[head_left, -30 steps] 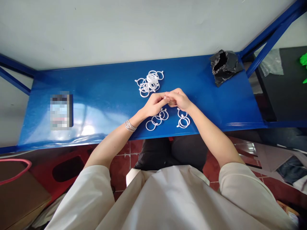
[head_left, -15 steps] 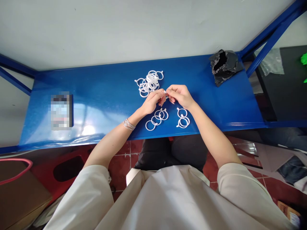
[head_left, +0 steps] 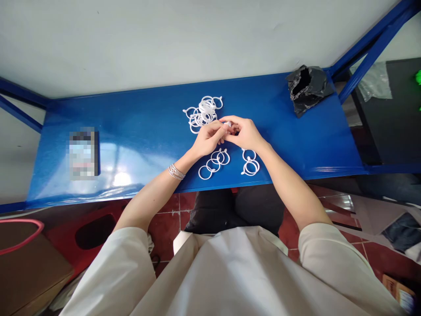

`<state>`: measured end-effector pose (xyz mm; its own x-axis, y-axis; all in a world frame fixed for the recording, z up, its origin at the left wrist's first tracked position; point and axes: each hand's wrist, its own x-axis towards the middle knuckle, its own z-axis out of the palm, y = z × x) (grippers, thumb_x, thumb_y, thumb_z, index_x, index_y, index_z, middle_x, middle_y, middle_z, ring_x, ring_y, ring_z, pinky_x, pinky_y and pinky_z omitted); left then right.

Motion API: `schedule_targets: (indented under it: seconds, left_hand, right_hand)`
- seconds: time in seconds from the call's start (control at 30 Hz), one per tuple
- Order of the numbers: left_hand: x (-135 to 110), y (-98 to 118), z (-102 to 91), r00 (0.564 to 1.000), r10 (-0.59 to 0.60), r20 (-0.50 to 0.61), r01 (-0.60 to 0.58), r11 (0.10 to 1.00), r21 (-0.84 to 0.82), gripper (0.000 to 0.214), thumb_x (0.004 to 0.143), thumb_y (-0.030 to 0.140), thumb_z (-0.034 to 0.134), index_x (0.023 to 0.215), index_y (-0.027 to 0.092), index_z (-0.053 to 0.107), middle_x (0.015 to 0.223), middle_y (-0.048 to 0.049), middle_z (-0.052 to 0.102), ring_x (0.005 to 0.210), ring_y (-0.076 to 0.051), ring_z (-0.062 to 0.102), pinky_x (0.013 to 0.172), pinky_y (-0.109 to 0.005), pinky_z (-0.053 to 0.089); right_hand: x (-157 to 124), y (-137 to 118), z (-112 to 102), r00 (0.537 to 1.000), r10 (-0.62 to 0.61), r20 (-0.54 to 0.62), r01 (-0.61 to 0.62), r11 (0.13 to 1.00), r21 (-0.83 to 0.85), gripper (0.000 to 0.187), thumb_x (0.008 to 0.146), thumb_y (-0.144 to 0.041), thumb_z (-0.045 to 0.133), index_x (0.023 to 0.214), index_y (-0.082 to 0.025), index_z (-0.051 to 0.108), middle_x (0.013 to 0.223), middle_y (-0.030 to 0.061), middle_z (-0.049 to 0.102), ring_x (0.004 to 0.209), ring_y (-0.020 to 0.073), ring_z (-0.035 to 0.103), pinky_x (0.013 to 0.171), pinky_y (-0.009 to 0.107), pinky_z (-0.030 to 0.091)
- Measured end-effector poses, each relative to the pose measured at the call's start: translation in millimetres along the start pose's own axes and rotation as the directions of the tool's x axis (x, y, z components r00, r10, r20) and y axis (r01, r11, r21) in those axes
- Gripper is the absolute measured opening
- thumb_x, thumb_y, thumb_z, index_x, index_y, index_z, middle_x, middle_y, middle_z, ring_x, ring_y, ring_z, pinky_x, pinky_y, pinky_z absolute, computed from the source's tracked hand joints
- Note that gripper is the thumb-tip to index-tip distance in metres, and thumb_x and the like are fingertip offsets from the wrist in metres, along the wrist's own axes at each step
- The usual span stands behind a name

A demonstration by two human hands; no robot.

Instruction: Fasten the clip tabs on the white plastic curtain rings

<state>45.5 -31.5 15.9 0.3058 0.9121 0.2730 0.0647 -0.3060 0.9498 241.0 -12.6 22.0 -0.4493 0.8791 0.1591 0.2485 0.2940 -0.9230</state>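
Note:
My left hand [head_left: 209, 137] and my right hand [head_left: 244, 132] meet above the blue table, fingertips pressed together. Between them a bit of a white plastic ring [head_left: 227, 124] shows; the fingers hide most of it. Just behind my left hand lies a heap of white rings [head_left: 207, 109], each with a small tab. Nearer my body, a row of several overlapping rings [head_left: 213, 164] lies below my left hand. A smaller group of rings [head_left: 251, 167] rests below my right wrist.
The blue table [head_left: 141, 118] backs onto a pale wall. On its left lies a phone-like object [head_left: 83, 153], blurred out. A crumpled black plastic bag [head_left: 307, 90] stands at the back right, near the blue frame bars [head_left: 358, 74].
My hands have closed in on each other, and my right fingers now overlap the left ones around the white piece. The rings on the table lie as before.

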Motion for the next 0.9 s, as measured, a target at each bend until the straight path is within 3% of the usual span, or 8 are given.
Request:
schedule_targets:
  seconds: [0.2, 0.4, 0.57, 0.7, 0.9]
  left_hand:
    - [-2, -12, 1.8, 0.994, -0.070, -0.086, 0.071, 0.997, 0.010, 0.061, 0.103, 0.082, 0.065, 0.091, 0.022, 0.064, 0.070, -0.0003, 0.065, 0.056, -0.011, 0.062, 0.055, -0.028, 0.050]
    - [-1, -14, 2.3, 0.994, -0.083, -0.067, 0.079, 0.996, -0.051, 0.059, 0.103, 0.084, 0.062, 0.096, 0.026, 0.054, 0.073, 0.0009, 0.066, 0.055, -0.013, 0.063, 0.053, -0.029, 0.050]
    - [-1, -6, 0.7, 0.996, -0.092, -0.010, 0.092, 0.995, -0.041, 0.061, 0.105, 0.082, 0.060, 0.088, 0.023, 0.057, 0.068, 0.0006, 0.065, 0.055, -0.012, 0.060, 0.055, -0.027, 0.050]
    - [-1, -3, 0.0, 0.997, -0.074, 0.031, 0.074, 0.997, 0.008, 0.064, 0.107, 0.080, 0.060, 0.083, 0.020, 0.061, 0.066, -0.0003, 0.065, 0.055, -0.010, 0.059, 0.057, -0.025, 0.048]
    - [-2, -3, 0.2, 0.997, -0.065, 0.044, 0.062, 0.996, 0.070, 0.071, 0.106, 0.084, 0.055, 0.083, 0.018, 0.068, 0.066, -0.0019, 0.067, 0.055, -0.009, 0.060, 0.057, -0.024, 0.048]
  right_hand:
    - [0, -5, -4, 1.000, -0.019, -0.011, 0.018, 0.994, -0.106, 0.038, 0.098, -0.044, 0.074, 0.124, -0.018, 0.079, 0.085, 0.0023, 0.072, 0.070, 0.0177, 0.059, 0.071, 0.033, 0.050]
    - [0, -13, -9, 0.997, -0.042, 0.070, 0.059, 0.963, -0.264, 0.021, 0.104, -0.041, 0.065, 0.098, -0.021, 0.069, 0.070, -0.0028, 0.056, 0.065, 0.0166, 0.049, 0.068, 0.032, 0.039]
    - [-2, -19, -11, 0.996, -0.041, 0.085, 0.063, 0.959, -0.277, 0.046, 0.110, -0.054, 0.057, 0.076, -0.024, 0.049, 0.067, -0.0017, 0.051, 0.064, 0.0158, 0.044, 0.066, 0.034, 0.033]
    - [-1, -19, -12, 0.996, -0.073, 0.051, 0.081, 0.981, -0.177, 0.060, 0.110, -0.068, 0.057, 0.071, -0.023, 0.054, 0.064, -0.0022, 0.047, 0.063, 0.0153, 0.041, 0.065, 0.035, 0.031]
    - [1, -11, -11, 0.993, -0.118, -0.006, 0.116, 0.988, -0.105, 0.061, 0.107, -0.070, 0.062, 0.071, -0.021, 0.063, 0.062, -0.0011, 0.053, 0.062, 0.0154, 0.041, 0.063, 0.035, 0.029]
